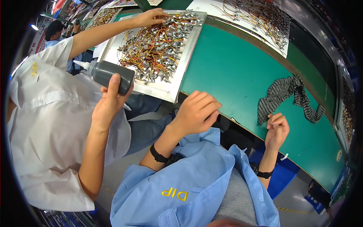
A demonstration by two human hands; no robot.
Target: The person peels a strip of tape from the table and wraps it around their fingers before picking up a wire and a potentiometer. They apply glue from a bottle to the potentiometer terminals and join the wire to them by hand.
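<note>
My left hand (198, 112) is loosely closed at the near edge of the green table (223, 66), fingers curled over the thumb side; nothing shows in it. Over the same edge, farther right, my right hand (276, 132) has its fingers bent inward, and I see nothing held there. Just beyond its fingertips lies a crumpled grey-and-black striped cloth (280, 94). Left of my left hand stands a white tray (177, 85) heaped with small metal cylindrical parts on red, yellow and black wires (157, 47).
At left, a co-worker in a white shirt (56, 109) holds a dark squeeze bottle (113, 76) with a pale nozzle and reaches into the tray with the other hand (152, 17). More wired parts (261, 19) lie on a white sheet at the back. Another person (55, 32) sits farther off.
</note>
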